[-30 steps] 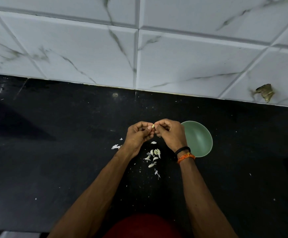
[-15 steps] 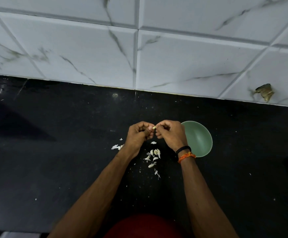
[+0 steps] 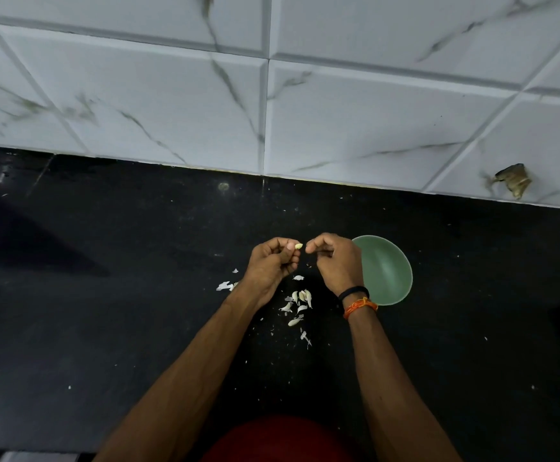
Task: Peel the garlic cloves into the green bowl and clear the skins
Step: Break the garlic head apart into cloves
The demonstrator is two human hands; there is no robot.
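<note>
Now hands apart: half second ago both pinched clove together; right hand [image 3: 335,261] has pulled off, fingers curled, whether pinching skin scrap cannot tell. Likely skin strip just torn free. Garlic clove [image 3: 298,246] sticks out of left hand [image 3: 272,265] fingertips, pinched, pale tip toward right hand. Green bowl [image 3: 388,271] just behind right hand. Loose skins [image 3: 300,300] on black counter [image 3: 105,311] below hands.

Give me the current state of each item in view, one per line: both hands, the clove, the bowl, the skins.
left hand: fingers curled, pinching the garlic clove
garlic clove: held above the counter, apart from the right fingertips
right hand: fingers curled, whether it holds a skin scrap cannot be told
green bowl: upright on the black counter, no cloves visible inside
skins: scattered on the counter below the hands, not cleared
</note>
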